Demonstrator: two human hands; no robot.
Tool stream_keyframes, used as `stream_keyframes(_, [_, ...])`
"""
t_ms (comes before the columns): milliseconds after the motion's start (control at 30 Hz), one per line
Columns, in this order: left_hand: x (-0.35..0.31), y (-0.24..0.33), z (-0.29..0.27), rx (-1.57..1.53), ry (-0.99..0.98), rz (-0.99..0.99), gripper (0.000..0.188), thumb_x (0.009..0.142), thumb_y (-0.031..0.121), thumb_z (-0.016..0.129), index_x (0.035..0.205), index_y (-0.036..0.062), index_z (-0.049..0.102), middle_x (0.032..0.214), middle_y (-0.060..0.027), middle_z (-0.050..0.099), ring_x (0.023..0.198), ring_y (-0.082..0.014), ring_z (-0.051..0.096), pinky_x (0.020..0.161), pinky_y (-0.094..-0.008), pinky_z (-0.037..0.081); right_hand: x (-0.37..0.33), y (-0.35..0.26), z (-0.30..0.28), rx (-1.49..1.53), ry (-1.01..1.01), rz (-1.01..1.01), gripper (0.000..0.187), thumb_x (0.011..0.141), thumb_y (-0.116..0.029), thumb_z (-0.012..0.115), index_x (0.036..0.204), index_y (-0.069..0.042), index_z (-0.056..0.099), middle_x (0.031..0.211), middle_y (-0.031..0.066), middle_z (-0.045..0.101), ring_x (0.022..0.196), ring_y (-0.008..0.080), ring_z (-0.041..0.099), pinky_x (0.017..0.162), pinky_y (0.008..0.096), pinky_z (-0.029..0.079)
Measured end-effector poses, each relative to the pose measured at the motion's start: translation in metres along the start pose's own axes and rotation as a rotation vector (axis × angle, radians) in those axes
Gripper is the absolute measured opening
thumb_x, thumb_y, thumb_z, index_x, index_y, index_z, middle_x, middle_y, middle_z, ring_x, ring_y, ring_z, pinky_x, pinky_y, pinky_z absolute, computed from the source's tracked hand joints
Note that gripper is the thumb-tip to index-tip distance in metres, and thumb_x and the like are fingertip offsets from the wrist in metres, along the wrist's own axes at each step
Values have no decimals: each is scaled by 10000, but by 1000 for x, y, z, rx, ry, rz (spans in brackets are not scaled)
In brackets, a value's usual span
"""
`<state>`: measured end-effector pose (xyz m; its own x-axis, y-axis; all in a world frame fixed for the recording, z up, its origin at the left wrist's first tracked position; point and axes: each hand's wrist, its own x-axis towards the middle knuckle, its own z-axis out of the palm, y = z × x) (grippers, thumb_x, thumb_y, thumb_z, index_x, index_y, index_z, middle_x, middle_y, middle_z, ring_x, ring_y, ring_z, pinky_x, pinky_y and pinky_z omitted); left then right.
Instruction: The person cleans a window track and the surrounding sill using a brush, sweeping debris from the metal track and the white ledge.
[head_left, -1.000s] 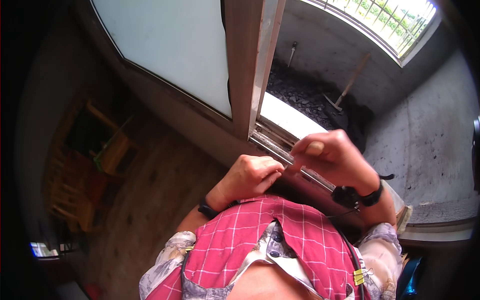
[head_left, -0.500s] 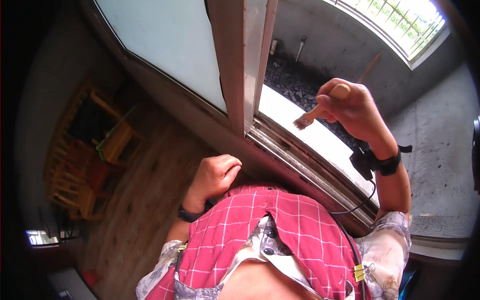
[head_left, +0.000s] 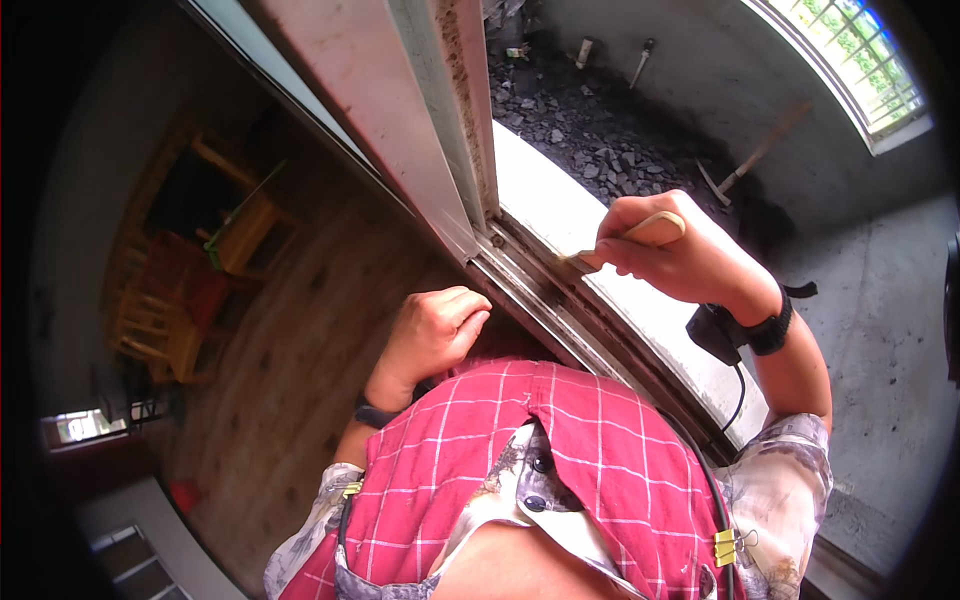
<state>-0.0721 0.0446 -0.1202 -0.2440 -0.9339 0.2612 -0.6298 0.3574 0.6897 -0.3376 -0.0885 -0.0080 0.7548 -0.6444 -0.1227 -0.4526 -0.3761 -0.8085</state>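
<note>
My right hand (head_left: 672,245) grips a small paintbrush (head_left: 655,229) by its pale wooden handle. The bristles point left and reach the dirty window track (head_left: 545,265); whether they touch it I cannot make out. Beneath that hand lies the bright white outer sill (head_left: 640,320). My left hand (head_left: 437,330) is closed in a loose fist on the room side of the track, in front of the red checked apron (head_left: 450,430). What its fingers hold, if anything, is hidden.
The window frame post (head_left: 390,120) rises at the left end of the track. Outside lie grey rubble (head_left: 600,150), a pickaxe (head_left: 735,180) and a barred window (head_left: 860,55). Indoors, wooden chairs (head_left: 170,320) stand on the wooden floor (head_left: 280,400). A cable (head_left: 738,400) hangs from my right wrist.
My right hand has lowered the paintbrush from above the white sill to the track beside the frame post. The view has shifted, showing more rubble. My left hand stays closed.
</note>
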Motion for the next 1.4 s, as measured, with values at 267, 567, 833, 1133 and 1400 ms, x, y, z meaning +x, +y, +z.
stream_keyframes(267, [6, 4, 1, 32, -33, -26, 46, 829, 34, 682, 861, 10, 660, 791, -143, 659, 698, -328, 654, 612, -381, 515, 39, -4, 21, 136, 205, -278, 149, 902, -169, 689, 915, -21, 678, 758, 159, 680, 677, 287, 687, 621, 353, 527])
stream_keyframes(567, [0, 3, 4, 59, -74, -84, 62, 833, 74, 673, 868, 32, 643, 810, -130, 650, 719, -345, 646, 628, -417, 526, 54, 14, 47, -271, 107, -481, 114, 853, -126, 684, 895, -38, 625, 780, 141, 639, 714, 353, 645, 648, 423, 522])
stream_keyframes(833, [6, 8, 5, 99, -84, -69, 57, 824, 21, 680, 870, 1, 653, 792, -152, 653, 703, -332, 654, 614, -378, 513, 20, 18, 28, -198, -16, -410, 176, 843, -183, 709, 902, -27, 654, 729, 144, 626, 672, 359, 637, 624, 424, 518])
stream_keyframes(1133, [12, 15, 1, 109, -88, -68, 54, 825, 24, 682, 870, 6, 659, 787, -147, 652, 694, -332, 647, 613, -381, 510, -1, 2, 11, -172, 170, -415, 112, 813, -110, 678, 876, -62, 600, 714, 122, 623, 665, 333, 647, 585, 412, 515])
stream_keyframes(1400, [0, 6, 0, 117, -77, -63, 83, 825, 30, 684, 902, 24, 656, 808, -140, 652, 713, -350, 648, 624, -412, 521, 11, -24, 24, -140, 167, -600, 126, 829, -87, 660, 915, -36, 583, 718, 130, 599, 640, 339, 628, 584, 419, 507])
